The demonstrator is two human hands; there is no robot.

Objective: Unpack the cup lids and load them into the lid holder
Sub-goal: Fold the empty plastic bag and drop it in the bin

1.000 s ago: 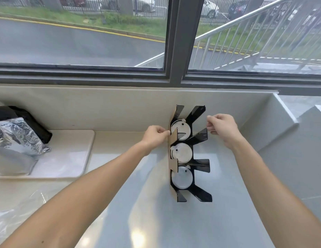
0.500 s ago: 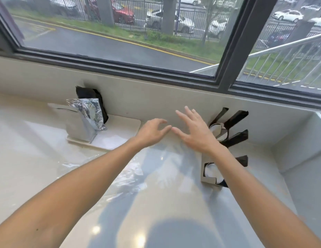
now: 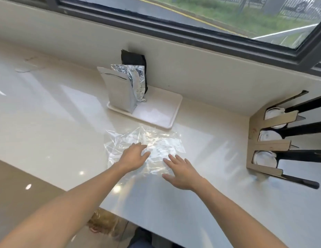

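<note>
A clear crumpled plastic wrapper (image 3: 157,140) lies flat on the white counter (image 3: 66,111). My left hand (image 3: 133,155) rests on its left part with fingers spread. My right hand (image 3: 181,170) lies on its lower right edge, fingers straight. At the far right stands the lid holder (image 3: 267,145), brown board with black arms, and white cup lids (image 3: 268,136) sit in its three slots. Neither hand touches the holder.
A white tray (image 3: 156,117) behind the wrapper carries a white pouch (image 3: 118,90), a crinkled foil bag (image 3: 136,79) and a black bag (image 3: 133,59) against the wall. The window sill runs along the back. The counter's front edge drops off at lower left.
Both hands left the lid holder and moved left and down onto the plastic wrapper. The view swung left, so the holder now sits at the right edge.
</note>
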